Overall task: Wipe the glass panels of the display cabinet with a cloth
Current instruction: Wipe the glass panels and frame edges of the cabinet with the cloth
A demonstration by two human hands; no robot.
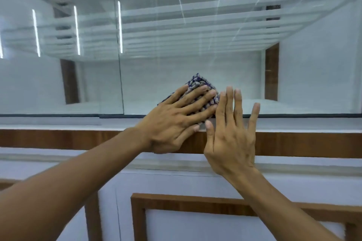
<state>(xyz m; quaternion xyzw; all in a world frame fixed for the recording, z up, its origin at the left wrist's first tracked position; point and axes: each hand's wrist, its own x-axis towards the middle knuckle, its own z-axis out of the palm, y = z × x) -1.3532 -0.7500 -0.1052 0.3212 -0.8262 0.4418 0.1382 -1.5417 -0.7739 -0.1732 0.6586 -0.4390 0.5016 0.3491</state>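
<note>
Low on glass panel (195, 35), cloth (196, 82) corner up, left hand (176, 121) flat

Blue-and-grey woven cloth (195, 82) — folded, pressed flat on the glass panel (215, 60) near its 7 o'clock edge, corner pointing to 12 o'clock.

I can read no writing, label, brand, number or sign here: none on the glass panels (195, 55), none on the checked cloth (197, 84), none on the cabinet's wood trim (58, 139).
</note>
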